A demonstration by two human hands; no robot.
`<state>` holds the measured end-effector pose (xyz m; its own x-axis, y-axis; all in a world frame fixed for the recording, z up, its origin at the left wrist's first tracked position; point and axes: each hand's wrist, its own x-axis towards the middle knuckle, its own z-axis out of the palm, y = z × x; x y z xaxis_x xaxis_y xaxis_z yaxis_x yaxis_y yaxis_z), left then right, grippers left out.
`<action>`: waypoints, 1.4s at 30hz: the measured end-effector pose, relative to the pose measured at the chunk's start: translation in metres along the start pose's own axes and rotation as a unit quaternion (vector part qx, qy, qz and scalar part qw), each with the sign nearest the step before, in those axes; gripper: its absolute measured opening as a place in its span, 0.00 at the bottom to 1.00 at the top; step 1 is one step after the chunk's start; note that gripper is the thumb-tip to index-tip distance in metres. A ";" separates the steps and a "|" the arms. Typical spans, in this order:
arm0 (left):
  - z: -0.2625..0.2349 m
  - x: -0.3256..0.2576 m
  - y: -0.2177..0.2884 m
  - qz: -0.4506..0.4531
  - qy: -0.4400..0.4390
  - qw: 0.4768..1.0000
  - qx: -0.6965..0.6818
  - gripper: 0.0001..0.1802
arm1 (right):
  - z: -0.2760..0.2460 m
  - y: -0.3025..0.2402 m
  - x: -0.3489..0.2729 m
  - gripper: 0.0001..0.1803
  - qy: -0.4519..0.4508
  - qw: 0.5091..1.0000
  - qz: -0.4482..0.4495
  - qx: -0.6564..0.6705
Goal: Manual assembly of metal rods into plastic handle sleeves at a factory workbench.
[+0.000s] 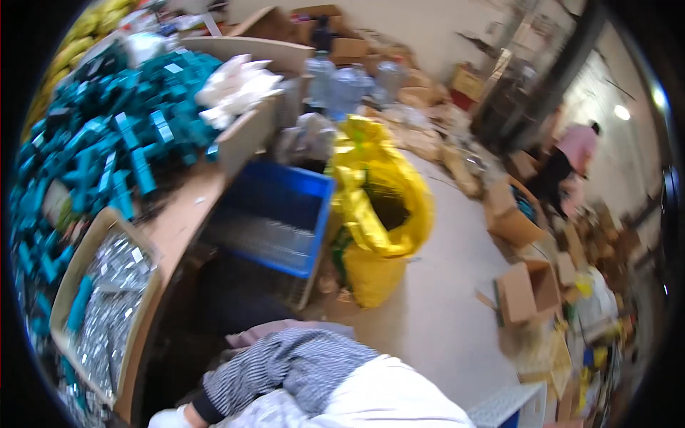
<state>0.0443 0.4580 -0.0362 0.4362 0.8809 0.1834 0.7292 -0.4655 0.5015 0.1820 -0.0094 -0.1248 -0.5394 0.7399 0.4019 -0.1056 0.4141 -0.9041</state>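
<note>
My left hand (168, 418), in a white glove, is at the lower edge, below the front of the workbench. Its fingers are cut off by the picture's edge, so what they hold, if anything, is hidden. The striped sleeve with a dark cuff (208, 406) runs to it from the lower middle. Nearest to the hand is a shallow cardboard tray (151, 285) of shiny, clear-looking small pieces, with a teal piece lying among them. A large heap of teal plastic parts (85, 143) covers the bench behind the tray. My right hand is not in view.
A blue crate (317, 214) stands beside the bench, next to an open yellow sack (421, 214). Open cardboard boxes (510, 292) line the right side. Large clear bottles (349, 89) stand at the back. Farther right, a person in a pink top (574, 146) bends over.
</note>
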 end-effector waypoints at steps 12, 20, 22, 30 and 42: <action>-0.087 -0.164 0.025 -0.112 0.203 0.968 -0.099 0.21 | -0.008 -0.019 0.005 0.23 -0.078 0.912 0.244 0.320; -0.115 -0.198 0.052 -0.093 0.273 0.955 -0.065 0.20 | -0.005 -0.013 0.040 0.26 -0.098 0.859 0.266 0.427; -0.109 -0.193 0.060 -0.159 0.255 0.941 0.156 0.20 | -0.009 -0.013 0.045 0.26 -0.073 0.855 0.276 0.433; -0.062 -0.167 0.105 -0.077 0.077 0.988 0.106 0.27 | -0.020 -0.009 0.041 0.26 -0.055 0.848 0.285 0.444; -0.067 -0.210 0.089 -0.091 0.372 0.920 0.086 0.12 | -0.040 -0.018 0.041 0.32 -0.032 0.868 0.233 0.438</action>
<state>-0.0181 0.2368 0.0269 -0.1362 0.7299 0.6699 0.8546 -0.2555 0.4521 0.1950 0.0342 -0.0860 -0.7364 0.6763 -0.0199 -0.4426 -0.5037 -0.7419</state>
